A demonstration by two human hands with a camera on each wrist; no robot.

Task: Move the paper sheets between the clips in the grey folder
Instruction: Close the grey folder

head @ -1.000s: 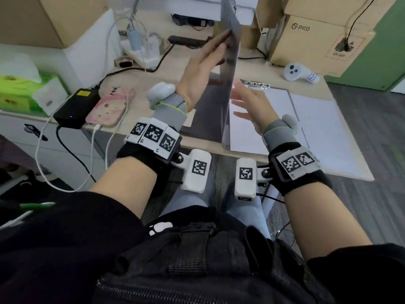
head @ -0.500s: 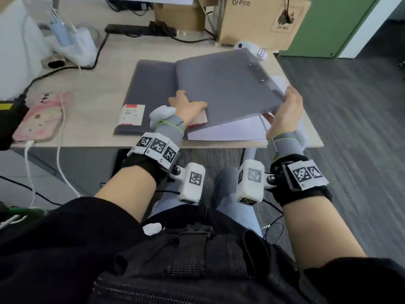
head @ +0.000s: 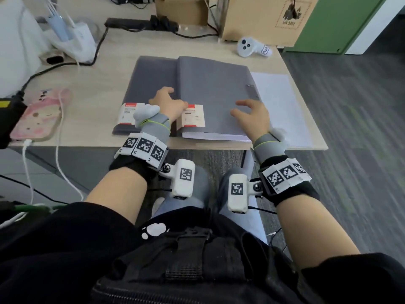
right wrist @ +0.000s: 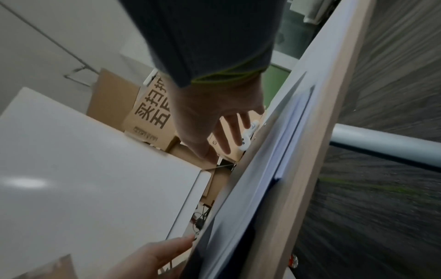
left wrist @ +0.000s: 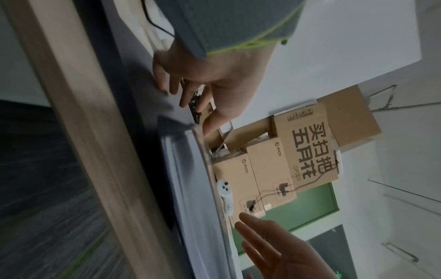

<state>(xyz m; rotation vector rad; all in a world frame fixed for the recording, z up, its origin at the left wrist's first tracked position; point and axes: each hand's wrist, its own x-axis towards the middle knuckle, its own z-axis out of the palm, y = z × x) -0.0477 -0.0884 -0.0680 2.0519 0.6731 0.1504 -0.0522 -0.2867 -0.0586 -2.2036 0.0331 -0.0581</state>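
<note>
Two grey folders lie side by side on the desk. The right grey folder [head: 214,88] is closed flat, and the white paper sheets [head: 215,136] show under its cover at the front edge. A metal clip [head: 249,86] sits near its right edge. My left hand [head: 169,100] rests with relaxed fingers where the left folder [head: 151,80] meets the right one. My right hand [head: 249,111] lies on the right folder's cover, fingers spread and holding nothing. A loose white sheet [head: 282,102] lies on the desk to the right of the folder.
A white controller [head: 247,47] and cardboard boxes [head: 263,16] stand behind the folders. A pink phone [head: 37,115] on a white cable, a black charger [head: 8,119] and a power strip [head: 140,24] sit to the left. The desk's front edge [head: 175,148] runs just under my wrists.
The grey cover, upright a second ago, has come down flat over the sheets. My right hand let go of its edge and now lies on top; my left hand slid out from under it.
</note>
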